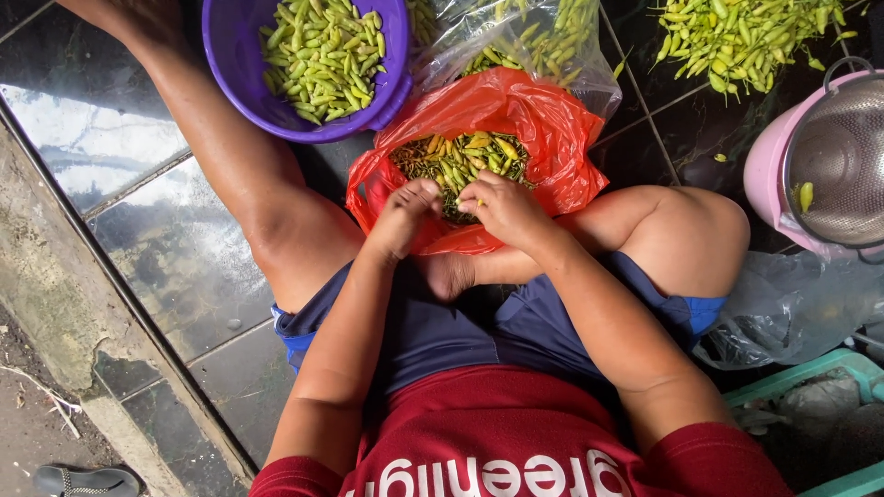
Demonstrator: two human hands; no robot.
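I sit on a dark tiled floor with a red plastic bag open between my legs. It holds small green and yellow chili peppers and stems. My left hand and my right hand meet at the bag's near edge, fingertips pinched together on a small chili. Just beyond the red bag stands a purple bucket full of green chilies.
A clear plastic bag of chilies lies behind the red one. A loose heap of chilies covers the floor at the top right. A metal colander in a pink bucket stands at right. A concrete step borders the left.
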